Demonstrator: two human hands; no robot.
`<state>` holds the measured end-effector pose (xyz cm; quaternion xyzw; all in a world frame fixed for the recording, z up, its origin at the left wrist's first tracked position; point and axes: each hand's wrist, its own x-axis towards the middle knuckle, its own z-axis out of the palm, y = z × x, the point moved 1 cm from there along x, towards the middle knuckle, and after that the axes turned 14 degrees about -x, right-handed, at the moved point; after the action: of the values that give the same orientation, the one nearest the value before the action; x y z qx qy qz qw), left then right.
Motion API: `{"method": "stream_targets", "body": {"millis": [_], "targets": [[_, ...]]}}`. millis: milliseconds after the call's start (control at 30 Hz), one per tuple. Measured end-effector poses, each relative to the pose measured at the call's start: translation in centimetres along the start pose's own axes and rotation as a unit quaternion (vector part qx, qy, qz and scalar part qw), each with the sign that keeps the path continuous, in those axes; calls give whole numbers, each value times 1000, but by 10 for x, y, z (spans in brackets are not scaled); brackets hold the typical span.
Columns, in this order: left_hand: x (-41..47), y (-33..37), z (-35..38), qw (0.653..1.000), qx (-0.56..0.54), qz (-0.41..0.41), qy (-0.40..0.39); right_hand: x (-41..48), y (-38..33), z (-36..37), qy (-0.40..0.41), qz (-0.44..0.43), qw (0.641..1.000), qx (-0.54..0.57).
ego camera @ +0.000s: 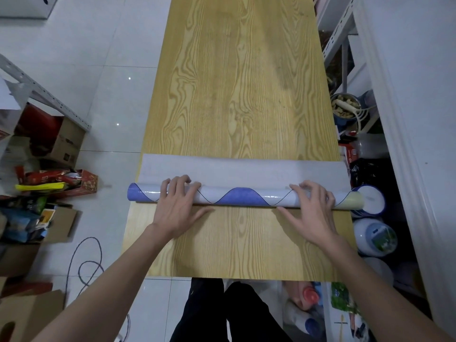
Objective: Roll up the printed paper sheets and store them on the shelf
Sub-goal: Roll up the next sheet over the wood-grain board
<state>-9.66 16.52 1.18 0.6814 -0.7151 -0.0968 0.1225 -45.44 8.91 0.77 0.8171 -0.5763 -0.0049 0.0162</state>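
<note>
My left hand (177,206) and right hand (311,211) curl their fingers over the glossy blue-and-white printed paper roll (238,196), which lies edge to edge across the near part of the light wooden worktop (241,95). It looks light, slick, springy and easily creased, so I'd hold it gently toward both ends, keeping it even.

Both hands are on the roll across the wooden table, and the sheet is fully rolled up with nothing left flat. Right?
Not fully rolled. The head view shows a flat strip of the sheet lying on the table beyond the roll. The left hand and right hand are both on the roll, as you say.
</note>
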Motion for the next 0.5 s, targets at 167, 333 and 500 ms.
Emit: {"method": "stream_targets", "body": {"millis": [167, 333, 500], "targets": [[3, -4, -2, 1000, 11, -1, -8, 3, 0, -5, -14, 13, 1000, 6], [-2, -8, 3, 1000, 9, 5, -13, -1, 1, 1, -4, 6, 1000, 8], [1, -9, 0, 1000, 24, 3, -14, 2, 5, -2, -7, 5, 1000, 10]]}}
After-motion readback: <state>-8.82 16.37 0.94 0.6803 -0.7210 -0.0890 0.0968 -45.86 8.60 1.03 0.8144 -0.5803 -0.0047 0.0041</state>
